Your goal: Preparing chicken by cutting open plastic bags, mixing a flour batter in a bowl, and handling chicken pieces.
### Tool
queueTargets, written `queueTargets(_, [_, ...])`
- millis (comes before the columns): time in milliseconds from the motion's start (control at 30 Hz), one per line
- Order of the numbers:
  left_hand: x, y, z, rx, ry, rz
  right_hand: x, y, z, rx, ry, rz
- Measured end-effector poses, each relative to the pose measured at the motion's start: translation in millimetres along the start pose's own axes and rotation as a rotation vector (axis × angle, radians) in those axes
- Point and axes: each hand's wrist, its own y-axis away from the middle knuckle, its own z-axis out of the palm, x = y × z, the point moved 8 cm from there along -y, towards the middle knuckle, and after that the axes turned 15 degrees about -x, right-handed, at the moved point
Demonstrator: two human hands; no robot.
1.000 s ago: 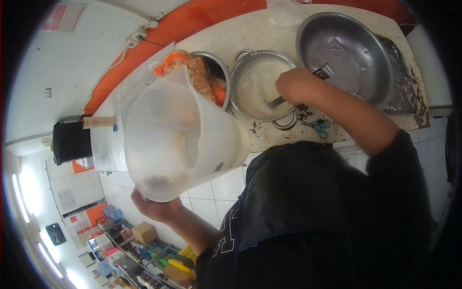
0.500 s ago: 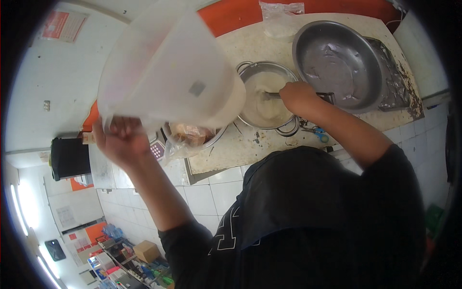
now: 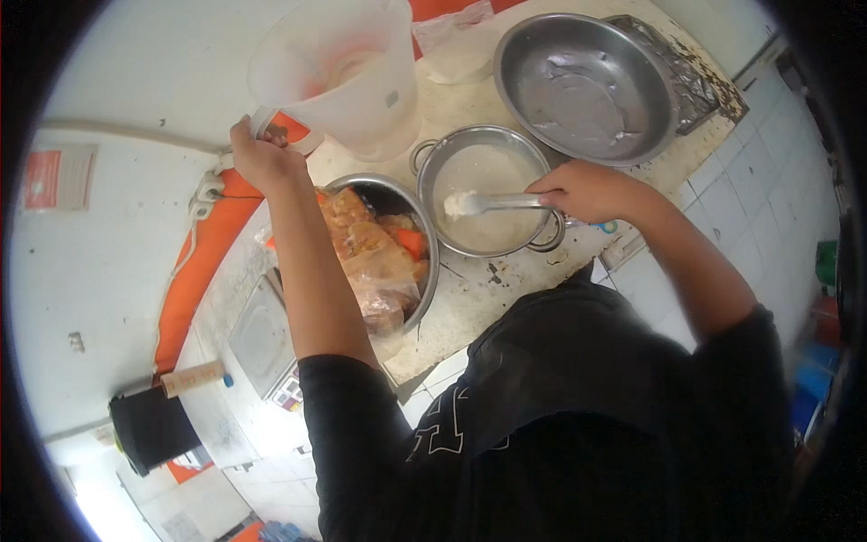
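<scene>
My left hand is closed on the handle of a large translucent plastic pitcher, held upright at the far left of the worktop. Some pale residue shows inside it. My right hand grips a metal utensil that looks like tongs, its tip coated with a pale, thick clump. The tongs are over a two-handled steel pot holding creamy white batter. Left of the pot, partly behind my left forearm, a steel bowl holds orange-brown food in clear plastic bags.
A wide grey metal basin with wet residue stands at the back right, on black plastic. Behind the pot lies a clear plastic bag. Blue scissors lie near my right wrist. A scale sits at left.
The pitcher has gone from tilted over the worktop to upright, farther back. The tongs' tip has come up out of the batter with a clump on it. My view has turned.
</scene>
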Motion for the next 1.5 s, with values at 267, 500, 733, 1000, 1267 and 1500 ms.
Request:
queueTargets(267, [-79.5, -35.4, -21.6, 0.042, 0.07, -0.078, -18.4, 80.0, -24.6, 0.492, 0.228, 0.089])
queueTargets(500, [-139.5, -20.8, -27.6, 0.14, -0.005, -0.184, -8.1, 20.4, 9.1, 0.447, 0.518, 0.312])
queueTargets(733, [-146.0, -19.0, -51.0, 0.13, -0.099, -0.121, -11.5, -38.4, 31.2, 0.225, 0.773, 0.244])
queueTargets(1000, [-125.2, -10.2, -96.9, -0.073, -0.653, -0.081, -31.6, -43.6, -45.0, -0.041, 0.571, 0.125])
queueTargets(1267, [-23.4, 133.3, 8.5, -0.14, -1.117, 0.054, -2.9, -128.5, -259.9, 0.938, 0.832, -0.037])
queueTargets(1500, [-8.1, 273.3, 6.2, -0.264, -1.007, -0.041, 23.5, -222.8, -286.2, 0.409, 0.536, 0.076])
